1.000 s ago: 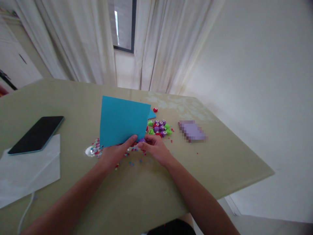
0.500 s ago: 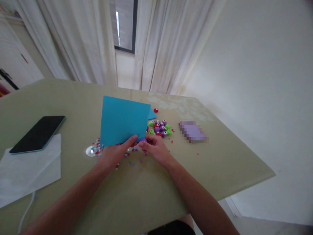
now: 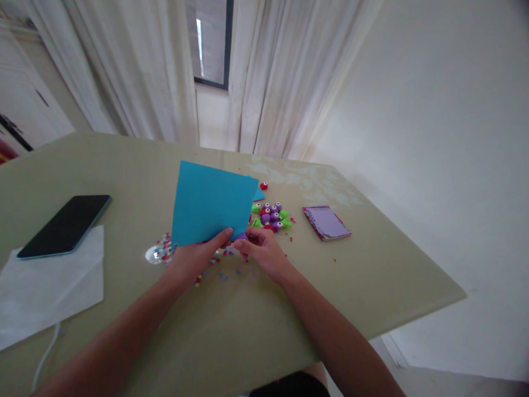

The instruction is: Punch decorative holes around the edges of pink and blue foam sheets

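My left hand [image 3: 194, 259] pinches the lower edge of a blue paper sheet [image 3: 212, 201] and holds it tilted up off the olive table [image 3: 248, 320]. My right hand [image 3: 262, 251] is closed around a small purple craft punch [image 3: 241, 236] at the sheet's lower right corner. Just beyond my right hand lies a cluster of small purple, green and red punches [image 3: 270, 216]. One red punch [image 3: 263, 186] sits apart, further back. Small coloured paper bits [image 3: 165, 251] are scattered around both hands.
A black phone [image 3: 64, 225] rests on a white paper sheet [image 3: 45, 286] at the left, with a white cable [image 3: 45, 353] below it. A small purple notepad [image 3: 326, 222] lies to the right. White curtains and a wall stand behind the table.
The blue sheet has tipped slightly to the right. Both hands stay in nearly the same place.
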`<move>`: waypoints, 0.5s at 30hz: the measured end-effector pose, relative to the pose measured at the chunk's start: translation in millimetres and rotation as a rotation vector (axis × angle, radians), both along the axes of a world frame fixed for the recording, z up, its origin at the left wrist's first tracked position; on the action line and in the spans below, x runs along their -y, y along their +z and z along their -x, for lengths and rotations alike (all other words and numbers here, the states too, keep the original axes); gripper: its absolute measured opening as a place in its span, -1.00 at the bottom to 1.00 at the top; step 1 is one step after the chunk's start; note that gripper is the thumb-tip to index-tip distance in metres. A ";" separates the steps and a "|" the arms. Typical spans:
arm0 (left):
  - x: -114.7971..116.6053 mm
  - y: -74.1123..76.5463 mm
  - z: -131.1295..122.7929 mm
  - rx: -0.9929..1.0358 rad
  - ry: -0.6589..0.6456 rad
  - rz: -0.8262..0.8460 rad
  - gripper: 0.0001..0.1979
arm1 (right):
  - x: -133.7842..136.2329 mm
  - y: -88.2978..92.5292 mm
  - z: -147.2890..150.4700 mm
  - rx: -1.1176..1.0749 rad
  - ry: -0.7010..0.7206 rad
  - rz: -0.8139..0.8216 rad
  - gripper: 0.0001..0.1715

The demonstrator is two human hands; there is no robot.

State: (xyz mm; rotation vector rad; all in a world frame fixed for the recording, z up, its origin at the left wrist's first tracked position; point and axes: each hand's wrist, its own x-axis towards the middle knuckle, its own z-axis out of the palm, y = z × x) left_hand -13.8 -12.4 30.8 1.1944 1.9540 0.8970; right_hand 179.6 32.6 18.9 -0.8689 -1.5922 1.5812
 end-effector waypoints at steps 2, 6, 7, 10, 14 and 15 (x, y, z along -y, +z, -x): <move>-0.3 0.0 0.0 -0.015 0.017 0.004 -0.58 | -0.3 -0.7 0.1 0.007 0.000 -0.008 -0.47; 0.3 3.1 -1.2 -0.022 -0.007 -0.027 -0.57 | -0.7 -1.3 0.3 0.018 -0.015 -0.018 -0.46; 0.7 4.0 -1.6 -0.017 -0.010 -0.044 -0.58 | -0.7 -1.4 0.3 0.014 -0.012 -0.018 -0.46; 1.7 5.2 -2.4 -0.003 0.016 -0.096 -0.59 | -1.0 -2.2 0.1 0.005 -0.001 -0.020 -0.49; 1.6 2.9 -2.9 0.004 0.021 -0.124 -0.60 | -1.5 -2.5 -0.1 0.051 -0.018 -0.034 -0.44; 1.2 1.8 -3.0 0.008 0.013 -0.134 -0.61 | -1.5 -2.1 0.1 0.058 -0.021 -0.038 -0.43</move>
